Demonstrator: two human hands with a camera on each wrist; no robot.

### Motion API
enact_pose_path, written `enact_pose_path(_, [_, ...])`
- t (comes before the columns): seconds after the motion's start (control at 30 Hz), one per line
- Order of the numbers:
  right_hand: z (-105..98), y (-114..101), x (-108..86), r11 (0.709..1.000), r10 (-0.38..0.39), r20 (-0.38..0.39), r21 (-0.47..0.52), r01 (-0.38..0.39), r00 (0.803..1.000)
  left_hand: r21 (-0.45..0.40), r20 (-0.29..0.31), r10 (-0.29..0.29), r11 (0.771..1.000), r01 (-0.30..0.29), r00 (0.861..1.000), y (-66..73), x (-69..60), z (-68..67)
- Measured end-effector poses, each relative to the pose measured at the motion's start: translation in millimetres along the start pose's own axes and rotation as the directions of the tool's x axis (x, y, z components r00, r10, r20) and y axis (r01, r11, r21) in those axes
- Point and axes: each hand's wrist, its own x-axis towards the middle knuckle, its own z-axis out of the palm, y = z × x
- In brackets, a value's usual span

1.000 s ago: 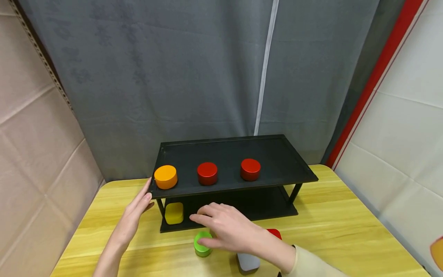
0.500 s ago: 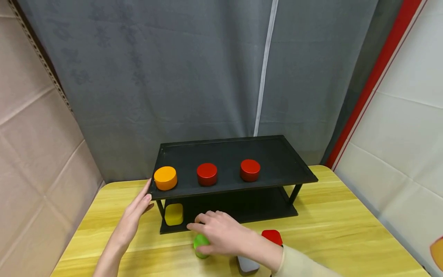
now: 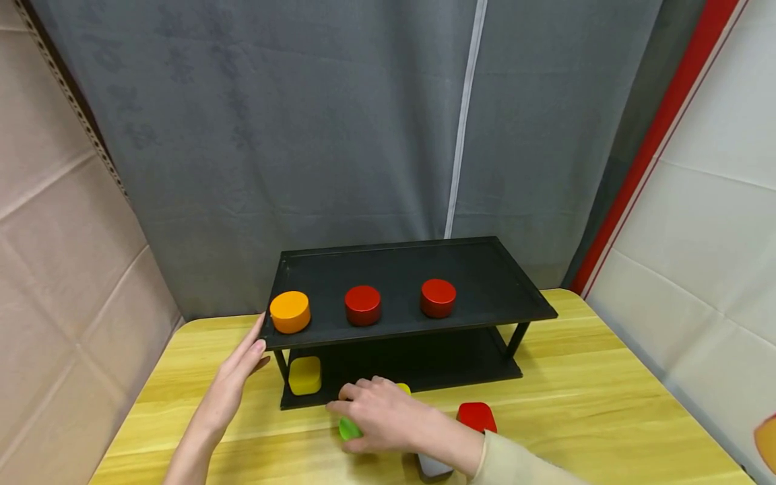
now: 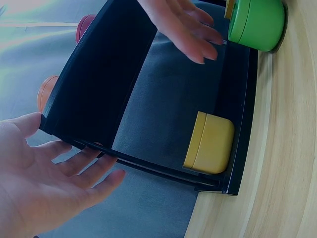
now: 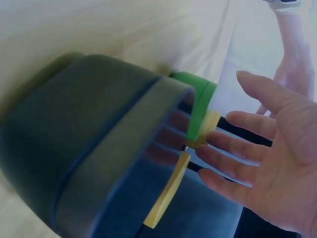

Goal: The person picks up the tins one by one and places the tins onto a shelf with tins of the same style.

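Note:
My left hand (image 3: 227,384) rests on the left end of a black two-tier shelf (image 3: 388,263), its thumb touching the upper board's edge. In the left wrist view its fingers (image 4: 74,161) lie loosely extended beside the frame. My right hand (image 3: 384,414) hovers over a round green tin (image 3: 349,429), thumb and fingers spread around it. The right wrist view has the fingers fairly straight, and the green tin (image 5: 200,99) lies beyond their tips; contact cannot be told. Partly hidden behind that hand is a yellow thing (image 3: 404,388). A squarish yellow tin (image 3: 305,375) stands on the lower board.
On the upper board stand an orange round tin (image 3: 289,312) and two red round tins (image 3: 363,305). A red squarish tin (image 3: 477,416) and a grey one (image 3: 433,466) sit on the wooden table (image 3: 582,404) near my right forearm. A grey curtain (image 3: 303,135) hangs behind.
My right hand has come down slightly and a little left over the green tin, covering more of it. More of the red squarish tin shows. My left hand has stayed put.

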Motion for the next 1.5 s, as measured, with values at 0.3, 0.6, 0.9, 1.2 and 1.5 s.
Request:
enact_pose_path(0.3, [7, -3, 2.8, 1.0, 0.006, 0.06, 0.003, -0.006, 0.998, 0.0, -0.003, 0.009, 1.0, -0.009, 1.0, 0.2, -0.1, 0.8])
enact_pose_path(0.6, [12, -2, 1.9, 1.0, -0.001, 0.085, -0.008, 0.002, 0.996, -0.003, 0.004, -0.001, 1.0, 0.001, 1.0, 0.3, 0.7, 0.4])
enact_pose_path(0.9, [12, -1, 0.7, 1.0, -0.003, 0.09, 0.009, 0.003, 0.996, -0.003, -0.002, 0.001, 1.0, -0.001, 1.0, 0.4, 0.6, 0.4])
enact_pose_path(1.2, [8, 2, -7.2, 1.0, -0.02, 0.033, 0.014, 0.019, 0.999, -0.004, -0.001, 0.006, 1.0, -0.006, 1.0, 0.8, 0.6, 0.7])
enact_pose_path(1.5, [-2, 5, -18.2, 0.997, 0.011, -0.036, 0.07, -0.008, 0.999, -0.005, 0.004, 0.002, 1.0, -0.002, 1.0, 0.3, 1.1, 1.2])
